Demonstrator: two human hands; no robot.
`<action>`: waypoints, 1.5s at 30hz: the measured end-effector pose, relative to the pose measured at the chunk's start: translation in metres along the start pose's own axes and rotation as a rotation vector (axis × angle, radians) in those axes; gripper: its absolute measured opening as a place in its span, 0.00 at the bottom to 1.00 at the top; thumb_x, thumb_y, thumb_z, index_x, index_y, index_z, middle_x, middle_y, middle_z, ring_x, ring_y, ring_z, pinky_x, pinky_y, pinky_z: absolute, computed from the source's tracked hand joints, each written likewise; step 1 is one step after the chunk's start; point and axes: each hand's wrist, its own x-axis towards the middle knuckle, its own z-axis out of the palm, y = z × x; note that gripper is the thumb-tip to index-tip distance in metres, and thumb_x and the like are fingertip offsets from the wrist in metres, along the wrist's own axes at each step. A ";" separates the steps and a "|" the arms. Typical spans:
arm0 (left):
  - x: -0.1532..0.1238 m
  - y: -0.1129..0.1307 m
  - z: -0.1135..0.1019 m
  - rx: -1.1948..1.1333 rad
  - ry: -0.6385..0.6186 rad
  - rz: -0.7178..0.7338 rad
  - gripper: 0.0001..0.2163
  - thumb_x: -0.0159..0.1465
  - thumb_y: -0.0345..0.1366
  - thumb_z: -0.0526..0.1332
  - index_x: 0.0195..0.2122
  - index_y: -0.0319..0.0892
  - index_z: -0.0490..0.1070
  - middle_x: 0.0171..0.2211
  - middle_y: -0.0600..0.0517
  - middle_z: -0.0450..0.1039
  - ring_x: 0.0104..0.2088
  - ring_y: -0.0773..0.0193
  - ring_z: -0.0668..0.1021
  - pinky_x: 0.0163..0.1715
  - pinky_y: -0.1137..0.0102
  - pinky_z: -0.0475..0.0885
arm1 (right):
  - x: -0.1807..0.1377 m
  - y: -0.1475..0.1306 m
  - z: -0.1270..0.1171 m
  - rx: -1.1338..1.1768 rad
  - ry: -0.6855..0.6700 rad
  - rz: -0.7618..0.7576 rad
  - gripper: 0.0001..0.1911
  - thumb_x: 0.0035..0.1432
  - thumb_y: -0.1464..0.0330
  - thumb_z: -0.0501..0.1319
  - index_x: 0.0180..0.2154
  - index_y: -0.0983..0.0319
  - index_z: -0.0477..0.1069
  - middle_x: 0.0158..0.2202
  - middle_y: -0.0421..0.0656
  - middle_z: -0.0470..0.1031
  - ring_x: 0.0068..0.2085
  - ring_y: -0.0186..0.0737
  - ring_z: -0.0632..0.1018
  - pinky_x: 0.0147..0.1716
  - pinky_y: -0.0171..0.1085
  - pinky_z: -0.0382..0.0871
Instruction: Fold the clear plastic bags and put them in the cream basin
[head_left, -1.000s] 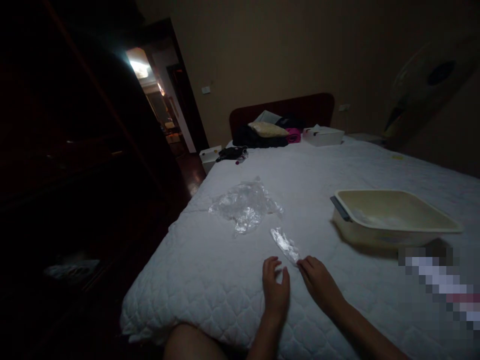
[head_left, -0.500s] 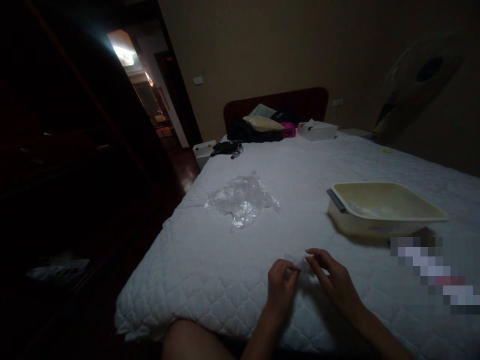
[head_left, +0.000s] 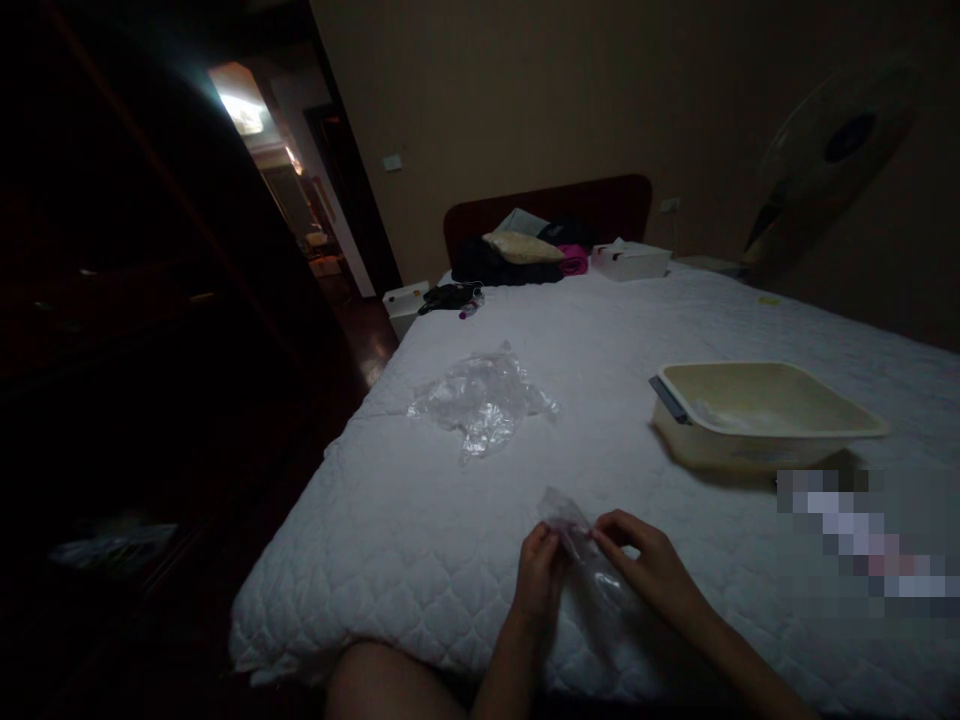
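Note:
A clear plastic bag (head_left: 600, 570) hangs between my two hands above the near part of the bed. My left hand (head_left: 538, 575) pinches its upper left part, fingers closed. The thumb and fingers of my right hand (head_left: 637, 555) grip it on the other side, close to the left fingertips. The bag's top sticks up past my fingers, and its lower part drapes down between my forearms. Farther off, a crumpled sheet of clear plastic (head_left: 484, 400) lies on the white quilted bedcover (head_left: 390, 560).
A cream plastic tub (head_left: 769, 430) with a grey handle stands on the bed at right, something whitish inside. Near it is a blurred-out patch. Pillow (head_left: 523, 247), clothes and a white box (head_left: 631, 261) sit by the headboard. A fan (head_left: 844, 140) stands at far right.
Both hands have shifted slightly left with the plastic bag. The bag, bunched small between the fingers before, now shows spread out longer, above and below them.

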 end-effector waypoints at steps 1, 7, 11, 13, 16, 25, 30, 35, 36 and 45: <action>0.000 0.000 0.000 -0.039 0.009 -0.020 0.13 0.47 0.42 0.68 0.28 0.38 0.72 0.28 0.51 0.73 0.31 0.63 0.75 0.35 0.70 0.68 | 0.000 0.000 0.000 0.016 0.003 0.021 0.14 0.56 0.57 0.54 0.28 0.59 0.69 0.26 0.40 0.73 0.29 0.39 0.75 0.30 0.36 0.70; -0.001 0.009 0.001 -0.255 -0.092 -0.124 0.23 0.54 0.55 0.59 0.38 0.39 0.73 0.38 0.45 0.75 0.40 0.57 0.76 0.42 0.64 0.68 | 0.006 0.006 -0.008 0.083 0.101 0.138 0.16 0.54 0.55 0.54 0.33 0.59 0.71 0.25 0.40 0.74 0.26 0.38 0.74 0.27 0.35 0.70; -0.001 0.008 -0.001 -0.073 -0.147 -0.023 0.15 0.53 0.46 0.65 0.33 0.37 0.73 0.31 0.48 0.75 0.34 0.61 0.77 0.37 0.69 0.69 | 0.007 0.013 -0.012 0.137 0.156 0.190 0.19 0.53 0.53 0.56 0.39 0.60 0.67 0.22 0.37 0.71 0.24 0.38 0.74 0.23 0.34 0.69; 0.001 0.005 -0.002 0.033 -0.129 -0.003 0.12 0.52 0.41 0.67 0.30 0.37 0.72 0.27 0.50 0.74 0.29 0.65 0.76 0.33 0.72 0.68 | 0.007 0.016 -0.013 0.098 0.186 0.198 0.19 0.53 0.53 0.56 0.41 0.60 0.66 0.21 0.37 0.70 0.24 0.38 0.74 0.22 0.34 0.68; 0.002 0.003 -0.003 0.029 -0.097 -0.006 0.12 0.53 0.41 0.67 0.29 0.37 0.71 0.28 0.51 0.74 0.29 0.66 0.75 0.33 0.72 0.68 | 0.006 0.018 -0.014 -0.024 0.265 0.136 0.16 0.55 0.55 0.54 0.39 0.59 0.67 0.31 0.42 0.75 0.31 0.41 0.76 0.31 0.38 0.71; 0.000 0.006 -0.006 -0.131 0.037 -0.065 0.15 0.48 0.42 0.69 0.33 0.39 0.74 0.35 0.49 0.75 0.37 0.62 0.75 0.40 0.70 0.68 | -0.003 0.017 0.004 -0.073 0.074 -0.009 0.14 0.53 0.58 0.58 0.39 0.59 0.70 0.39 0.45 0.74 0.42 0.44 0.75 0.44 0.42 0.69; 0.003 0.008 -0.006 -0.189 -0.014 -0.075 0.21 0.50 0.49 0.66 0.36 0.36 0.74 0.34 0.45 0.76 0.35 0.58 0.76 0.38 0.66 0.69 | 0.001 0.017 -0.003 0.085 0.114 0.120 0.15 0.54 0.56 0.56 0.32 0.60 0.71 0.33 0.44 0.76 0.37 0.44 0.77 0.39 0.40 0.70; 0.002 0.012 -0.006 -0.068 -0.023 0.013 0.19 0.45 0.36 0.71 0.37 0.38 0.72 0.34 0.48 0.75 0.34 0.62 0.76 0.36 0.70 0.69 | 0.008 0.022 -0.017 0.368 0.331 0.255 0.18 0.46 0.53 0.62 0.30 0.60 0.67 0.28 0.44 0.76 0.33 0.45 0.78 0.36 0.42 0.72; 0.002 0.011 -0.007 -0.064 -0.029 0.015 0.18 0.45 0.33 0.70 0.37 0.38 0.72 0.34 0.49 0.75 0.34 0.62 0.76 0.37 0.70 0.69 | 0.009 0.024 -0.019 0.408 0.355 0.267 0.18 0.44 0.53 0.63 0.30 0.60 0.66 0.28 0.43 0.76 0.33 0.44 0.78 0.36 0.42 0.73; 0.008 0.009 -0.011 -0.112 -0.047 -0.017 0.14 0.45 0.27 0.60 0.35 0.36 0.73 0.34 0.45 0.76 0.34 0.60 0.77 0.35 0.69 0.69 | 0.004 0.022 -0.024 0.443 0.228 0.291 0.26 0.45 0.50 0.62 0.41 0.59 0.66 0.32 0.46 0.77 0.37 0.46 0.78 0.39 0.44 0.72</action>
